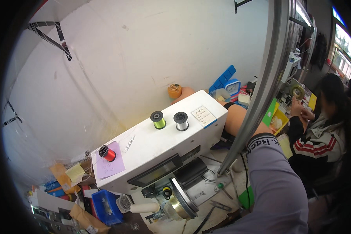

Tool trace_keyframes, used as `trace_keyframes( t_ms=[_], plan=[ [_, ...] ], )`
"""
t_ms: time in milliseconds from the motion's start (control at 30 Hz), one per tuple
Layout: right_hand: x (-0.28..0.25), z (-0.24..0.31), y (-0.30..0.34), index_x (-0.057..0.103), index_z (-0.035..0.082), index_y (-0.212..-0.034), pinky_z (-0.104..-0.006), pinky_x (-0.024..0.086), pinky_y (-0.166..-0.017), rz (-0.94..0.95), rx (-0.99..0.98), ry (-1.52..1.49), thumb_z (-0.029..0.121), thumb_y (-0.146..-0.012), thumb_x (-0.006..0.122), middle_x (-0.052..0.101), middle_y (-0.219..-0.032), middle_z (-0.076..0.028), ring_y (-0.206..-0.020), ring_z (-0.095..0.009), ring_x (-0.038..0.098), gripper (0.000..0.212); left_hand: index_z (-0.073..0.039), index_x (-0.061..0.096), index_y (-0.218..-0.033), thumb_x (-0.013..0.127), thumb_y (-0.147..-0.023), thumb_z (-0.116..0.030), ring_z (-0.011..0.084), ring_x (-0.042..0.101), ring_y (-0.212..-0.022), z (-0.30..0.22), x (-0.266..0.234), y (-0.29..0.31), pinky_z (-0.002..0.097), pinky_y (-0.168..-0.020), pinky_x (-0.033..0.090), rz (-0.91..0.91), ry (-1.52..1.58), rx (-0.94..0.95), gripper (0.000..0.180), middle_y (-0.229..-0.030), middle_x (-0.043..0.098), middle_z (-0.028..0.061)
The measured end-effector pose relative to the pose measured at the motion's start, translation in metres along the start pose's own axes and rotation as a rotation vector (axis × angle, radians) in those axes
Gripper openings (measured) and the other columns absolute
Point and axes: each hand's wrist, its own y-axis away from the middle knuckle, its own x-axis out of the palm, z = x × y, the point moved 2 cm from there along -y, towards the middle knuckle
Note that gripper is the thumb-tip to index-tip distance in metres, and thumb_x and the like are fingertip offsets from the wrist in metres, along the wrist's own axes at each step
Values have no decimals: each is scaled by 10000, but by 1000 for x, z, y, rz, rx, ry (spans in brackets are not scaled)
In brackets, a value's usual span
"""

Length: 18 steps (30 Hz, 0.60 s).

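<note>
Orange round thing [174,91], spool-like, beyond far edge of white machine [144,136]. I see part of right hand [187,93] just right of it; fingers mostly hidden behind machine, so cannot tell if clamped on it. Left hand out of my view. On machine top: green spool [159,121] and silver spool [181,122] mid-way, printed white label [202,113] with blue strip at right, red spool [109,155] at left on handwritten purple note [112,168]. Dark sleeve cuff [263,139], pale lettering. Blue clock [233,87] far right.

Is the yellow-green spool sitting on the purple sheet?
No, the yellow-green spool stands on the white machine's bare top beside the silver-grey spool, while the red spool sits on the purple sheet.
</note>
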Motion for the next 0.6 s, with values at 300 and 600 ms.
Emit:
trace_keyframes(
  t_ms=[300, 600],
  plan=[
    [2, 7, -14, 695, -11, -1234, -352, 552, -924, 12, -16, -71, 273, -749, 879, 730, -1172, -163, -1055, -245, 708, 591, -53, 713, -1039, 688, -859, -168, 426, 622, -914, -1, 0, 8, 521, -839, 467, 65, -9, -138, 215, -975, 685, 205],
    [-3, 1, -22, 695, -9, -1237, -351, 552, -922, 35, -4, -117, 276, -761, 872, 728, -1178, -162, -1057, -242, 708, 583, -71, 727, -1032, 684, -869, -189, 414, 631, -907, -10, -7, 0, 506, -840, 480, 31, 17, -144, 206, -948, 692, 187]
  ],
)
